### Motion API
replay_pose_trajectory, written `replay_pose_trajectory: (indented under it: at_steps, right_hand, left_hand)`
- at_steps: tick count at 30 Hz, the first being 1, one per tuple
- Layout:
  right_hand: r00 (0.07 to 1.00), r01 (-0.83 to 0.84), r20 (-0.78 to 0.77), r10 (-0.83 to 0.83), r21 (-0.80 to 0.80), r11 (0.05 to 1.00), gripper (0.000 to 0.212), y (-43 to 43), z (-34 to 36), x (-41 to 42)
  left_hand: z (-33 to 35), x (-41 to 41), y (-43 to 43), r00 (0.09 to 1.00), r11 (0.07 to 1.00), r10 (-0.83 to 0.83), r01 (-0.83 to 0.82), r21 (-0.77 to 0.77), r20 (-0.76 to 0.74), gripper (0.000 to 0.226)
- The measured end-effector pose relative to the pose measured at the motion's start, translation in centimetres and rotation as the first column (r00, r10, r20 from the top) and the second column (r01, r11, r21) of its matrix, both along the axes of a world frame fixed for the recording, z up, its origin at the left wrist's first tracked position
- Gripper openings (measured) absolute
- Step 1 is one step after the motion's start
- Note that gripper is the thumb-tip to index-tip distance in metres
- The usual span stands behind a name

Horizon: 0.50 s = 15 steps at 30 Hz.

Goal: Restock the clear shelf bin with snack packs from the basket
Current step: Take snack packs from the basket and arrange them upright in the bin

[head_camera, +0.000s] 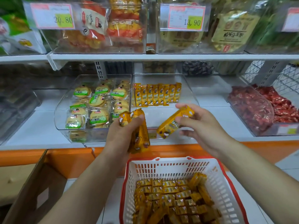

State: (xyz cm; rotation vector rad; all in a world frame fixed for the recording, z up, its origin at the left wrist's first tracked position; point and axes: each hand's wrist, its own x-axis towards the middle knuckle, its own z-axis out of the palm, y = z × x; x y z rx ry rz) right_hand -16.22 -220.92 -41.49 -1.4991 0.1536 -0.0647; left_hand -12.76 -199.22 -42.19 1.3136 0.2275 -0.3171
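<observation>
A clear shelf bin (186, 88) sits mid-shelf with a row of upright yellow snack packs (157, 94) along its back. My left hand (123, 133) grips a bundle of yellow packs (140, 135) in front of the bin's left corner. My right hand (202, 125) pinches a single yellow pack (171, 124), held tilted over the bin's front edge. Below, a white basket with a red rim (145, 168) holds several more yellow packs (174, 198).
A clear bin of green-labelled biscuits (95, 104) stands left of the target bin; a bin of red-wrapped sweets (258, 110) stands to the right. Upper shelf bins carry price tags (53, 16). A cardboard box (32, 191) is at lower left.
</observation>
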Motion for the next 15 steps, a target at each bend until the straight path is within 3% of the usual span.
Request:
replay_pose_trajectory:
  at_steps: [3,5,7,9,11,15]
  right_hand:
    - [0.995,0.088,0.061,-0.076,-0.245,0.965,0.058,0.0,0.0,4.6]
    - [0.991,0.093,0.128,-0.043,-0.417,0.904,0.05,0.7,-0.4,8.5]
    - [0.984,0.08,0.173,0.03,-0.595,0.8,0.045,1.6,-1.1,12.6]
    - [0.98,0.092,0.183,0.079,-0.765,0.637,0.046,2.4,-2.1,16.7]
    - [0.984,0.093,0.156,0.08,-0.852,0.515,0.052,2.7,-3.3,20.5]
    - [0.996,0.073,0.09,0.019,-0.904,0.421,0.055,2.8,-5.9,25.9]
  left_hand:
    - [0.0,0.8,1.0,0.998,0.997,0.045,-0.047,0.06,0.045,0.043]
    - [-0.1,1.4,1.6,0.996,0.994,0.062,-0.067,0.081,0.065,0.044]
    - [-0.2,1.8,2.3,0.995,0.993,0.062,-0.07,0.1,0.082,0.046]
    - [-0.4,2.2,3.0,0.993,0.99,0.069,-0.08,0.115,0.098,0.046]
    - [-0.7,2.6,3.5,0.992,0.988,0.076,-0.088,0.127,0.098,0.046]
    - [-1.5,3.2,4.1,0.994,0.989,0.067,-0.077,0.129,0.081,0.049]
